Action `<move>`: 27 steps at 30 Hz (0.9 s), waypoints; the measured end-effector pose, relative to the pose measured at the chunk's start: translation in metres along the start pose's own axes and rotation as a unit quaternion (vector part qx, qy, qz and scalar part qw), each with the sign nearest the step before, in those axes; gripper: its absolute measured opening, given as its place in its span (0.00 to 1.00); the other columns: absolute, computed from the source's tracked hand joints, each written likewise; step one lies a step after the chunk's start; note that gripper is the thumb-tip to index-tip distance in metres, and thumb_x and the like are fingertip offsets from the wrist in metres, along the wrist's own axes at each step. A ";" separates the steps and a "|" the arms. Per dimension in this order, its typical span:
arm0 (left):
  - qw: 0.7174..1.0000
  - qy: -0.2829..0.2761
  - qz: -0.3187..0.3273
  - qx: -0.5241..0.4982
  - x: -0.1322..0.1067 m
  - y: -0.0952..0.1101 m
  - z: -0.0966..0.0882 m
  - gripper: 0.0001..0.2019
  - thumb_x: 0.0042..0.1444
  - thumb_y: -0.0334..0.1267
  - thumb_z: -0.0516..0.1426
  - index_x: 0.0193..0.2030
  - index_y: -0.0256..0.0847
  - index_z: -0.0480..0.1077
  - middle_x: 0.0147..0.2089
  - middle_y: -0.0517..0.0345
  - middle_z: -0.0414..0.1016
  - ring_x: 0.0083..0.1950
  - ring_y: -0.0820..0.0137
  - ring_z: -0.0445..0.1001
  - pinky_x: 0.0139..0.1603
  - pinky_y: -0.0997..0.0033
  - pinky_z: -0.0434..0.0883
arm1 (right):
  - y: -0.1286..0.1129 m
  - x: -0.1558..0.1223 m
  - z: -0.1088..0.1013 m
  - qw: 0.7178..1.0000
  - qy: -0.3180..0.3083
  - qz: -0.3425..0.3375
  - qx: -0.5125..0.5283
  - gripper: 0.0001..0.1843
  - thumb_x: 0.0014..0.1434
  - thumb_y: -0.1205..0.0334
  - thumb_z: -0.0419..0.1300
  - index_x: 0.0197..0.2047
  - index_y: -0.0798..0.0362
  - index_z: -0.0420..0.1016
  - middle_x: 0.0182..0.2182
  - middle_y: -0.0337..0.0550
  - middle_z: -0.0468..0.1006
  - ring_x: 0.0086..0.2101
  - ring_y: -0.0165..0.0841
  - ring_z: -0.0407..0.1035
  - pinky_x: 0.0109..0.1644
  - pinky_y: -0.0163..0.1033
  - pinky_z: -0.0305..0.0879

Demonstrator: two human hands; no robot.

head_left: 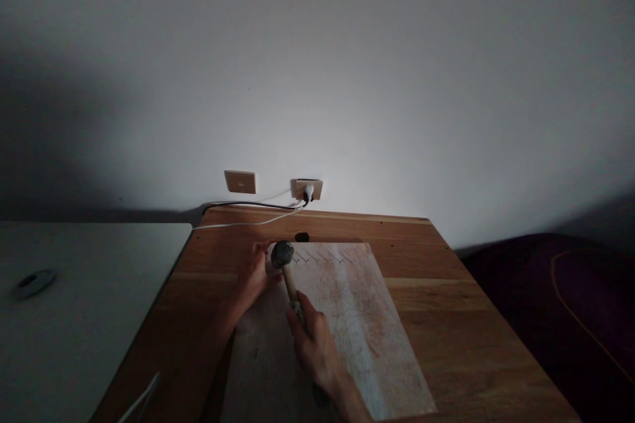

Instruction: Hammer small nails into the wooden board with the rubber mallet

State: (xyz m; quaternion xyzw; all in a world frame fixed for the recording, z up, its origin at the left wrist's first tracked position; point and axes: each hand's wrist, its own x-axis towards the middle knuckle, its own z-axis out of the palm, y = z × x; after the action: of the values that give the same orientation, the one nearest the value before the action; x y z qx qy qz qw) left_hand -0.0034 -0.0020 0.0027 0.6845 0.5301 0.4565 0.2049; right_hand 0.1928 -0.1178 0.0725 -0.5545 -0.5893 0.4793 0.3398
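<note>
My right hand (317, 345) is wrapped round the handle of a hammer (289, 282), whose dark head covers the far left corner of a pale wooden board (342, 330). Beside that corner is my left hand (258, 272), its fingers at the board's edge and partly behind the hammer head. Whether those fingers pinch a nail or only steady the board is hidden. Several thin nails (325, 257) stand in a row along the board's far edge, to the right of the hammer head.
The board lies on a wooden table (446, 324) against a white wall. A wall socket (317, 188) holds plugs with cables running left. To the left is a white surface (99, 317) bearing a dark oval object (36, 282); dark purple fabric (536, 290) lies at the right.
</note>
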 end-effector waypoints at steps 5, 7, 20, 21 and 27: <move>0.999 -0.017 -0.014 0.027 0.000 -0.001 0.001 0.39 0.49 0.46 0.72 0.67 0.47 0.66 0.57 0.48 0.70 0.58 0.51 0.74 0.60 0.49 0.75 | 0.001 -0.015 -0.001 0.987 0.009 0.085 0.140 0.33 0.67 0.36 0.59 0.63 0.53 0.73 0.25 0.33 0.72 0.21 0.29 0.64 0.22 0.32 0.59; 0.999 -0.021 -0.009 0.047 0.000 -0.002 0.001 0.39 0.50 0.51 0.73 0.66 0.47 0.66 0.57 0.49 0.70 0.59 0.51 0.74 0.60 0.49 0.74 | 0.005 -0.030 -0.001 0.969 0.068 0.104 0.213 0.37 0.65 0.31 0.59 0.64 0.52 0.71 0.25 0.32 0.71 0.19 0.29 0.62 0.21 0.33 0.59; 0.988 0.020 0.057 0.144 -0.003 0.022 -0.017 0.18 0.65 0.50 0.57 0.56 0.44 0.72 0.54 0.48 0.72 0.56 0.54 0.77 0.61 0.50 0.76 | 0.049 -0.062 -0.052 0.990 0.099 0.080 0.059 0.38 0.60 0.23 0.56 0.40 0.54 0.79 0.24 0.42 0.78 0.29 0.38 0.74 0.33 0.38 0.69; 0.986 0.029 0.046 0.158 -0.009 0.023 -0.023 0.18 0.65 0.51 0.56 0.55 0.44 0.72 0.54 0.47 0.72 0.57 0.54 0.77 0.61 0.50 0.76 | 0.048 -0.063 -0.058 0.993 0.094 0.073 0.025 0.38 0.62 0.24 0.54 0.38 0.54 0.79 0.23 0.41 0.77 0.27 0.37 0.73 0.31 0.37 0.67; 0.971 0.026 -0.096 0.218 -0.076 0.029 -0.060 0.24 0.64 0.57 0.52 0.59 0.45 0.70 0.56 0.45 0.80 0.59 0.48 0.79 0.61 0.45 0.76 | 0.056 -0.084 -0.090 0.973 0.205 -0.017 -0.101 0.26 0.73 0.40 0.52 0.40 0.52 0.80 0.24 0.41 0.77 0.23 0.35 0.71 0.28 0.37 0.64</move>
State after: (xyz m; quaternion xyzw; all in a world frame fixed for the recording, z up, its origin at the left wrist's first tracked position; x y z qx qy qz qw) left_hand -0.0398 -0.0933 0.0237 0.6461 0.6856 0.3257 0.0797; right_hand 0.3083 -0.1870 0.0586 -0.6623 -0.5619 0.2876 0.4036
